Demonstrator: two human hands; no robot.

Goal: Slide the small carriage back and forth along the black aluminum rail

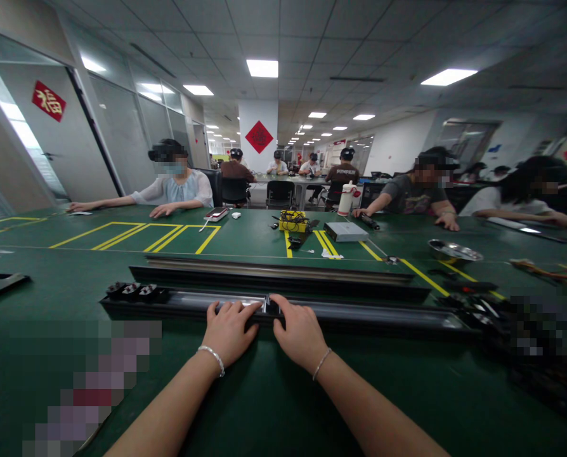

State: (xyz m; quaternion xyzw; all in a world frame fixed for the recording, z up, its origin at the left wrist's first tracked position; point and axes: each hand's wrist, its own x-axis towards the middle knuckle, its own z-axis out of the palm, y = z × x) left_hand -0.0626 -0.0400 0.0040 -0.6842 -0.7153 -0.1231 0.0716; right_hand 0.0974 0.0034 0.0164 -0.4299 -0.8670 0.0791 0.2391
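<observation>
A long black channel-shaped rail (383, 317) lies crosswise in front of me. Its inside is shiny. Fingers bent over the near edge, my left hand (229, 333) grips the rail left of its middle, with the index fingertip by a small bright strip. My right hand (302, 333) has thumb and index finger closed around a small black block (273, 306) in the channel, just right of that strip. Several small black pieces with metal tops (131, 290) sit in the rail's left end. The block's lower part is hidden by my fingers.
Another long black rail (274, 274) lies just behind. Dark parts (483, 311) crowd the right end. Farther back are a yellow cable-wrapped item (293, 221), a grey box (345, 231) and a metal bowl (455, 250). Across the green table (245, 406), co-workers sit with hands on it.
</observation>
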